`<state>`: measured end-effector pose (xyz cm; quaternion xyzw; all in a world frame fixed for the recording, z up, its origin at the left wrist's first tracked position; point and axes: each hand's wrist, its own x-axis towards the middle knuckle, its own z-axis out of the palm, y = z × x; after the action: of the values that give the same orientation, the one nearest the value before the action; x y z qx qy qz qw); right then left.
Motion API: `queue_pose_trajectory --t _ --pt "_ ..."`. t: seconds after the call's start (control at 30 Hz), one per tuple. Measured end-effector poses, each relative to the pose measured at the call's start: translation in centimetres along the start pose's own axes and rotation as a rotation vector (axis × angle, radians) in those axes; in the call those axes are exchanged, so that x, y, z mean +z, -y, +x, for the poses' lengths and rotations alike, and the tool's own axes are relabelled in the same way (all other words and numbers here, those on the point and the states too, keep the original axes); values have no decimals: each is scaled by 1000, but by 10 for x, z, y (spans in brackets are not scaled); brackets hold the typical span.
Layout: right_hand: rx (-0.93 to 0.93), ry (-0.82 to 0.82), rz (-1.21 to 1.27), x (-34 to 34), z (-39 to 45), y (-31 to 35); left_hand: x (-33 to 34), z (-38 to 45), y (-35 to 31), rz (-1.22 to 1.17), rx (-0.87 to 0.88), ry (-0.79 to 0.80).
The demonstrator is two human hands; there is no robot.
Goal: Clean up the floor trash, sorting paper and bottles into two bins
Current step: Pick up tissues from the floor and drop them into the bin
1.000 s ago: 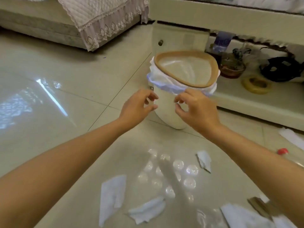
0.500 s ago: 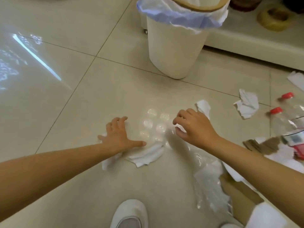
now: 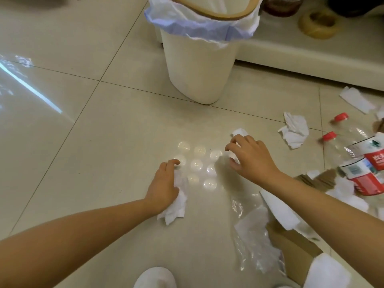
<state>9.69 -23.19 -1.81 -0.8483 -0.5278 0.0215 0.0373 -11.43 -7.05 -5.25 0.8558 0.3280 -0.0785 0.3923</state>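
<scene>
2 hands: both low on the tiled floor (image 3: 104, 142)
Left hand (image 3: 164, 183): grips a white tissue (image 3: 176, 206)
Right hand (image 3: 249, 157): curled over a paper scrap (image 3: 240, 133)
Bin (image 3: 199, 65): upright just beyond
Bottles (image 3: 353, 154): lying at right

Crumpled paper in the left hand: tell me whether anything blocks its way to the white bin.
Nothing visible does. The left hand grips the crumpled paper, and only bare floor tile lies between it and the white bin, whose lined top stands open.

One bin (image 3: 199, 65), two bottles (image 3: 353, 150), (perhaps) six paper scraps (image 3: 295, 129)
</scene>
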Motion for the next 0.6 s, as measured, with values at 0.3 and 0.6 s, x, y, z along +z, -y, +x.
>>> queue_pose_trajectory --t 0.3,0.6 --pt "337 323 -54 11 23 -16 -12 29 -23 -81 216 -79" --pt "299 258 45 19 19 -29 -11 68 -75 -112 283 -46"
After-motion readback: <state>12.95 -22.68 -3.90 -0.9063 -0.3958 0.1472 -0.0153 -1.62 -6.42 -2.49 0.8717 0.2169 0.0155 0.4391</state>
